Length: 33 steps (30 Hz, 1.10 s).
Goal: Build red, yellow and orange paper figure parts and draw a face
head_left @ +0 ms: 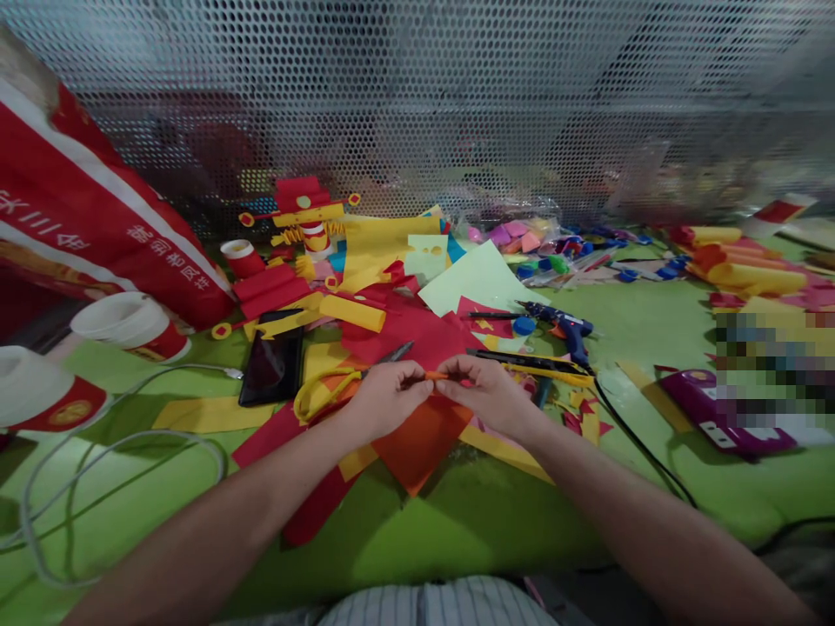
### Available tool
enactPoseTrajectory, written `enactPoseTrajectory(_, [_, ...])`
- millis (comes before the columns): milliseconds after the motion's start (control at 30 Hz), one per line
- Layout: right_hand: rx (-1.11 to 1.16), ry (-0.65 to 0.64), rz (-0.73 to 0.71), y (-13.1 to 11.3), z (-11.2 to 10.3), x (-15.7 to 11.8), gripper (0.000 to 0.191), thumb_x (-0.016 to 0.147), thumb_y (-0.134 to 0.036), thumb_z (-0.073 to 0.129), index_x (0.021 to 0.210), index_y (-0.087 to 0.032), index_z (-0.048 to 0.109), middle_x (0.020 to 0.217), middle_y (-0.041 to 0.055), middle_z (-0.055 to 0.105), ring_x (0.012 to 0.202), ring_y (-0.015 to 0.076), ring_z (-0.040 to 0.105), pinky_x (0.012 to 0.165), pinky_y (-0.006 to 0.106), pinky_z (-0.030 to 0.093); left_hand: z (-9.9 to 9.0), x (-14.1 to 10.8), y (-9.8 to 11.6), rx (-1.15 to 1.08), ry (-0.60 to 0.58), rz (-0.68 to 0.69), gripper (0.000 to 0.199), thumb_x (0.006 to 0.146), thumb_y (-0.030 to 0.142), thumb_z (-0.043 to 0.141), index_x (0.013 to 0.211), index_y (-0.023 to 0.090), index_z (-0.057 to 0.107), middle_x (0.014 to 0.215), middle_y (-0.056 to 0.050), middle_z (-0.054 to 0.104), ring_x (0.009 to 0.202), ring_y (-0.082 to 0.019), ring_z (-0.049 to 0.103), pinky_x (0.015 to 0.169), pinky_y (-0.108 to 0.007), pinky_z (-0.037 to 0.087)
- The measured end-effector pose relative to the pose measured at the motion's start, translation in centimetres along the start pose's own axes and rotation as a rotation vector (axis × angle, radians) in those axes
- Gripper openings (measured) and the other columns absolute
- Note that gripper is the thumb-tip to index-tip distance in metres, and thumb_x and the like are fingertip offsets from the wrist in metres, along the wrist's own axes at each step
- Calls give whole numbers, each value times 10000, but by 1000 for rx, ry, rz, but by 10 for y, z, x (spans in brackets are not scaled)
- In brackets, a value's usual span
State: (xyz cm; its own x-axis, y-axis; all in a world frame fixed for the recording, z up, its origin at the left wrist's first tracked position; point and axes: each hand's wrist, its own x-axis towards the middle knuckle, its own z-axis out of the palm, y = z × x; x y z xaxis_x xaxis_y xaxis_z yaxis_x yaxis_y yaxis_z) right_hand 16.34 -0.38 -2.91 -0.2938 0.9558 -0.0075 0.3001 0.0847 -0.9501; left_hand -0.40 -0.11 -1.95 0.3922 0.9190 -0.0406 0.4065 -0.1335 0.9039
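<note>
the piece of orange paper is small and thin, like a narrow strip, and the fingers hide most of it. it is in front of the person, over an orange sheet, whose one corner points toward the near edge of the green table. the left hand pinches the piece from one side and the right hand from the other, with thumbs against forefingers and fingertips very near each other. both forearms slope inward.
</note>
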Motion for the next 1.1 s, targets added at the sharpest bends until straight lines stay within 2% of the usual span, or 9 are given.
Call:
enactPoseTrajectory(267, [192,-27,109,-2,0,-1,170,635,-341,608,697,-186,580,669,-2,591,624,121,522,621,269,411,0,-2,2,-11,-14,20,198,728,312,480,585,175,472,557,41,379,552,-102,353,487,-207,303])
enactPoseTrajectory(467, [61,-47,41,1,0,-2,134,686,-308,565,717,-182,600,708,14,631,669,134,544,646,270,411,1,-2,2,-23,-45,-57,162,703,266,464,569,177,447,538,51,348,530,-96,333,471,-205,271])
enactPoseTrajectory(600, [23,-66,38,1,-1,-2,133,692,-303,554,717,-182,602,711,17,641,675,136,553,642,265,417,0,-2,2,32,-82,-78,169,724,288,460,604,172,491,544,48,389,536,-101,355,486,-211,284])
enactPoseTrajectory(833, [20,-80,37,4,-2,-1,153,691,-321,563,730,-182,614,720,20,642,675,138,550,648,271,417,-4,-1,4,75,-116,-57,195,745,306,463,627,163,522,555,40,415,543,-105,367,494,-215,288])
enactPoseTrajectory(1100, [83,-81,104,0,-2,-2,157,640,-314,587,701,-173,621,693,14,616,647,127,516,629,274,394,-2,-1,3,43,-120,-78,194,738,289,465,584,172,479,528,53,363,519,-97,336,473,-211,258])
